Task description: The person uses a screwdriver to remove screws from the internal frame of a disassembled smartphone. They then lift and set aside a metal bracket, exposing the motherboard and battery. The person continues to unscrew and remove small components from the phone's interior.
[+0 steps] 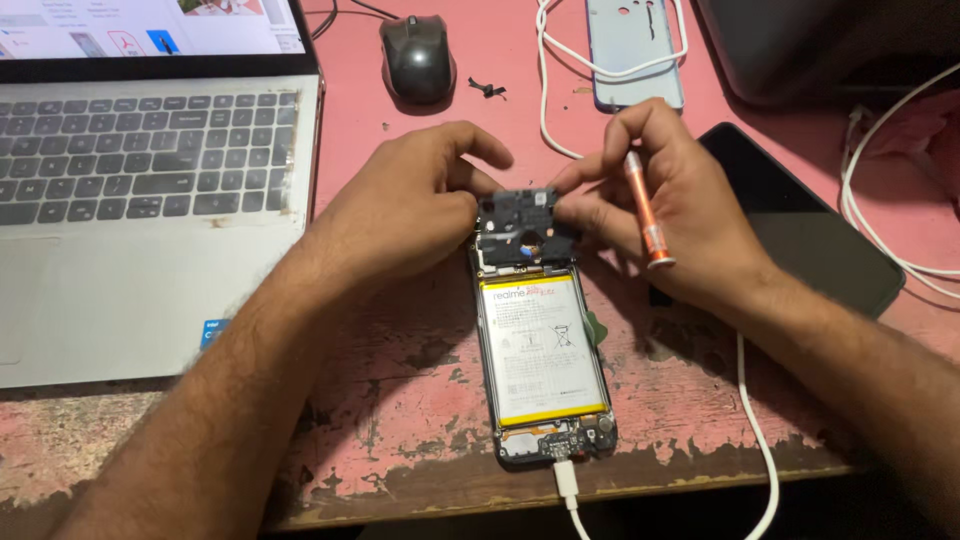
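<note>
A worn pink counter fills the view, its paint flaked off in dark patches along the near edge. At far left sits an open silver laptop, its screen lit. Just right of it, at the far side, lies a black mouse, with a small black clip beside it.

The left hand comes in from the near left, its grip pinched on the left edge of a black inner cover plate at the top of an opened phone. The phone lies face down in the middle of the counter, back removed, its white and yellow battery exposed, and a white charging cable is plugged into its near end.

The right hand meets the plate from the right, fingertips grasping its right edge, while an orange screwdriver is tucked between the fingers, pointing up.

Beyond the hands, a pale blue phone back cover lies with a white cable looped around it. Right of the hand rests a dark phone, screen up. More white cable curls at the far right, under dim light.
</note>
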